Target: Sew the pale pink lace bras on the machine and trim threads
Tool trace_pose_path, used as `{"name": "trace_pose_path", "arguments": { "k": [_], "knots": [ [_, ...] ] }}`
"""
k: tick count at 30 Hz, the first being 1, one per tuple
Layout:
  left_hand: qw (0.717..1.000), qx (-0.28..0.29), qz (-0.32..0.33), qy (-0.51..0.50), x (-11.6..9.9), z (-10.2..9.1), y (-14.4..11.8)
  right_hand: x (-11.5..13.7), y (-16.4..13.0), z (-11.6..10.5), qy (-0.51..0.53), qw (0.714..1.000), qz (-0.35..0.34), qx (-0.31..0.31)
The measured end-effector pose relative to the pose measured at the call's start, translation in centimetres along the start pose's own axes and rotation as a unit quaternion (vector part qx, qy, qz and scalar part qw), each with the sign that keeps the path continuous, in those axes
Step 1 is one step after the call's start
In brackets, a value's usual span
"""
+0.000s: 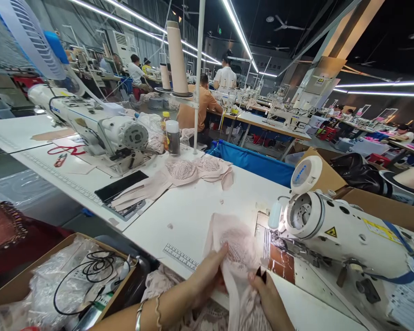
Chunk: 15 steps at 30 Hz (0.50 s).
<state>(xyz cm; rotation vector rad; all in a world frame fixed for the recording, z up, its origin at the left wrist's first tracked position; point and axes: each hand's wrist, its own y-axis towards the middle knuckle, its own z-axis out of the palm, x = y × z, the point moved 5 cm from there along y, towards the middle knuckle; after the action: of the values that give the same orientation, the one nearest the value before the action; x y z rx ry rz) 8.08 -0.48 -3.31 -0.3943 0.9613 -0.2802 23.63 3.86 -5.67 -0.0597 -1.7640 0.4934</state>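
Note:
A pale pink lace bra (239, 246) is stretched between my two hands at the table's front edge, beside the sewing machine on the right. My left hand (207, 276) pinches it, thumb on top along the cup. Lower down, my right hand (267, 296) is closed on its fabric. Two dark points (261, 274) stick up by the right thumb, like the tips of small thread snips; the rest of that tool is hidden. Another pale pink bra (182, 172) lies flat farther back on the white table (179, 216), its straps over a dark phone-like slab (120, 186).
The white sewing machine (345, 230) stands close on the right, its needle area lit. A second machine (96, 124) is at the back left, near a spray can (173, 138) and thread cones (177, 59). Below left sits a cardboard box (64, 246) of plastic bags. Other people work beyond.

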Motion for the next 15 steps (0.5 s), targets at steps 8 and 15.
{"name": "trace_pose_path", "arguments": {
  "k": [8, 15],
  "knots": [
    [0.958, -0.180, 0.138, 0.174, -2.8, -1.3, 2.6, 1.3, -2.2, 4.6, -0.213, 0.938, -0.216, 0.164],
    [0.960, -0.196, 0.137, 0.148, -2.5, -1.1, 2.0, 2.5, -2.5, 5.7, -0.217, 0.921, -0.299, 0.122]
  ]
}}
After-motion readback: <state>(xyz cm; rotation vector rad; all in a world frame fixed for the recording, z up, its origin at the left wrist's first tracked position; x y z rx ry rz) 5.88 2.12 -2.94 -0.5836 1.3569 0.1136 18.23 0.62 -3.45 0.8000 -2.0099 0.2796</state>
